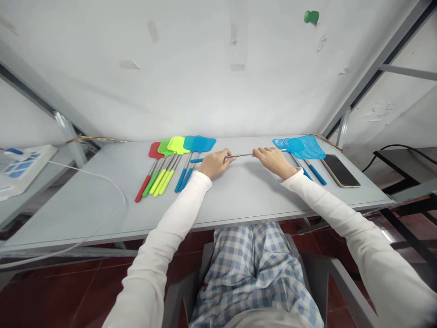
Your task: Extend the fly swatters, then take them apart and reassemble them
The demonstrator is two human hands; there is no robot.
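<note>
A fly swatter (243,155) with a thin metal shaft is held level above the table in both my hands. My left hand (215,164) is closed round the shaft near its blue handle, which sticks out on the left. Farther right, my right hand (273,161) grips the shaft with curled fingers. Blue swatter heads overlap just beyond it, so I cannot tell exactly which one belongs to the held swatter. Left of my hands lies a row of swatters: red (147,182), green (165,146), yellow (177,145) and blue (204,144).
More blue fly swatters (312,148) lie at the right, beside a dark-screened phone (340,171). A white cable (102,175) crosses the left of the grey table (112,223). A white wall (205,91) stands behind, and metal frame posts rise at both sides.
</note>
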